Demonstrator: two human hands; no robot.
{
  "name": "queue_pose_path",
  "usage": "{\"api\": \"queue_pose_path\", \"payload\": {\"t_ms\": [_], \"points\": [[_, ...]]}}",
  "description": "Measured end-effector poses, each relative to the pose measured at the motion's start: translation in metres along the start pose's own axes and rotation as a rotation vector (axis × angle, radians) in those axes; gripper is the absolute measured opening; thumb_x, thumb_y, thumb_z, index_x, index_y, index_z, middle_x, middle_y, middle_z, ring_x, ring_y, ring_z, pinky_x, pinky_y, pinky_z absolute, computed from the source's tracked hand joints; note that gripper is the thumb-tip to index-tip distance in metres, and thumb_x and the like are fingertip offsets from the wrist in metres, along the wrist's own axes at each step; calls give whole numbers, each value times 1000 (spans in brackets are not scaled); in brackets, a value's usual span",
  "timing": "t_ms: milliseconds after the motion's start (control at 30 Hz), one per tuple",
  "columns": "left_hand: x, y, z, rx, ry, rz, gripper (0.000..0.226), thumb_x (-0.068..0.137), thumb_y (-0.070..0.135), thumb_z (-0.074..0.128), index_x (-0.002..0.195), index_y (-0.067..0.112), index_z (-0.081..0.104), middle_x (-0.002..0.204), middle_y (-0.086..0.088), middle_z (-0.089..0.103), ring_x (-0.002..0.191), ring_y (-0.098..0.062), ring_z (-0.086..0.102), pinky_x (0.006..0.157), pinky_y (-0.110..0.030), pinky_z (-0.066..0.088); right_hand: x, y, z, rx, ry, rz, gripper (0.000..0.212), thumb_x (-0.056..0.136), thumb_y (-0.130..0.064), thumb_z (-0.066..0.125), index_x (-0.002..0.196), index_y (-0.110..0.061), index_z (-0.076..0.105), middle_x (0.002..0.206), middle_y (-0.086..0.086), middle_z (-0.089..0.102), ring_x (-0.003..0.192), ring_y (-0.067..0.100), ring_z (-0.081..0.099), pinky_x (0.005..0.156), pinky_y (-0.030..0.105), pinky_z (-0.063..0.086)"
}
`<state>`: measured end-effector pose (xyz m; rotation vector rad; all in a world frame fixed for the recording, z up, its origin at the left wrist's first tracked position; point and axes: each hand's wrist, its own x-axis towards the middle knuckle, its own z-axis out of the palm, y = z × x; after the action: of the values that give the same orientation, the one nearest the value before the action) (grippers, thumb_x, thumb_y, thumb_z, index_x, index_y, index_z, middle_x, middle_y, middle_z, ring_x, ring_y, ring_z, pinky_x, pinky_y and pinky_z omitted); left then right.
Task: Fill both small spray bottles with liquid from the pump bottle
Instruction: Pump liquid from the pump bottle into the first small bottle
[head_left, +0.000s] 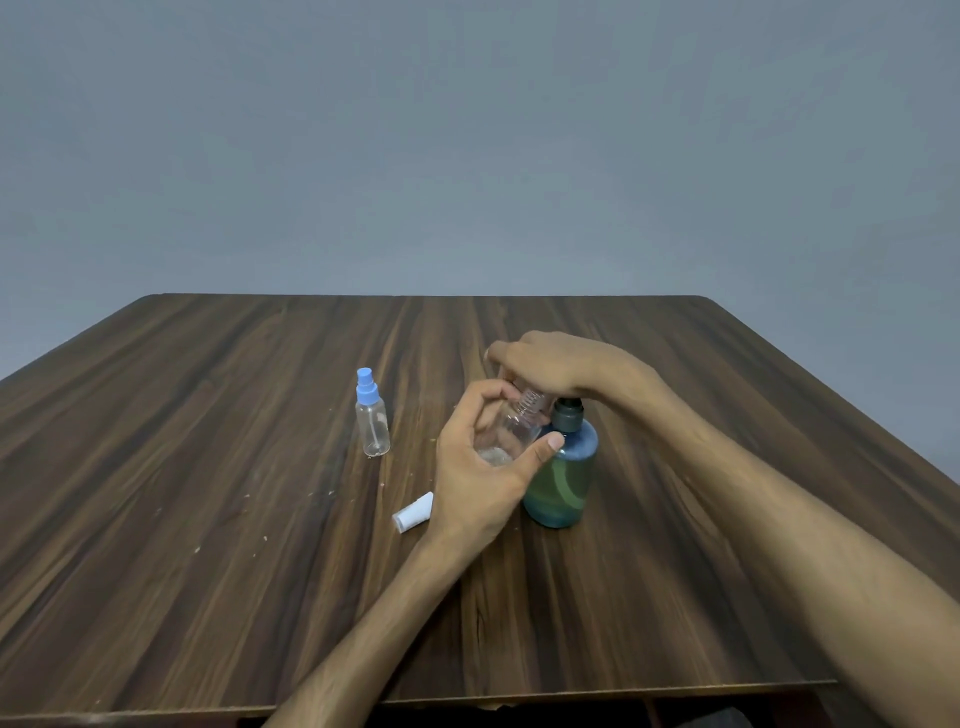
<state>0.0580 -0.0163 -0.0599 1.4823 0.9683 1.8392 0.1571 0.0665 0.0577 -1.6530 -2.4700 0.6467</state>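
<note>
The left hand (480, 467) wraps fingers around the open small bottle (511, 428), tilted against the pump bottle (563, 467); the right hand (561, 369), fingers together, presses the pump. Neck should stay under the spout.

Dim, even, cool light falls from overhead, leaving only faint soft shadows on the tabletop (208, 467) below the fingers (498, 395). The wide lens bows the edges, compression blotches the wall (467, 130), and no glare shows.
</note>
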Motion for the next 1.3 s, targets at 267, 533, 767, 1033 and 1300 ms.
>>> {"api": "queue_pose_path", "payload": {"t_ms": [267, 533, 767, 1033, 1300], "points": [[1, 0, 1, -9, 3, 9, 45, 79, 10, 92, 112, 12, 62, 100, -11, 80, 98, -29, 80, 91, -45, 65, 6, -5, -8, 115, -33, -32, 59, 111, -45, 35, 89, -5, 73, 90, 18, 80, 62, 22, 63, 67, 33, 50], [0, -2, 0, 1, 8, 8, 46, 78, 11, 92, 113, 8, 62, 103, -10, 80, 99, -28, 80, 90, -44, 65, 5, -6, -4, 94, 15, -31, 65, 110, -46, 30, 94, -5, 77, 91, 7, 81, 76, 24, 70, 83, 40, 55], [1, -1, 0, -7, 9, 4, 47, 77, 11, 92, 113, 5, 63, 101, -10, 80, 98, -27, 80, 91, -39, 64, 4, -4, 3, 21, 19, -67, 64, 111, -42, 29, 76, -5, 68, 69, 7, 73, 70, 22, 61, 81, 41, 54], [2, -2, -1, 15, 1, 6, 46, 80, 5, 94, 114, 8, 63, 104, -11, 80, 101, -27, 80, 91, -39, 64, 5, -1, 5, 18, 40, -64, 63, 108, -44, 30, 89, -5, 76, 84, 11, 80, 75, 25, 66, 88, 45, 55], [1, -2, -2, 34, 2, -7, 46, 80, -1, 94, 114, 5, 63, 103, -8, 80, 98, -21, 80, 88, -30, 63, 3, -3, 3, -14, 50, -89, 62, 109, -37, 31, 54, -17, 53, 58, 3, 64, 60, 21, 54, 71, 39, 46]]}}
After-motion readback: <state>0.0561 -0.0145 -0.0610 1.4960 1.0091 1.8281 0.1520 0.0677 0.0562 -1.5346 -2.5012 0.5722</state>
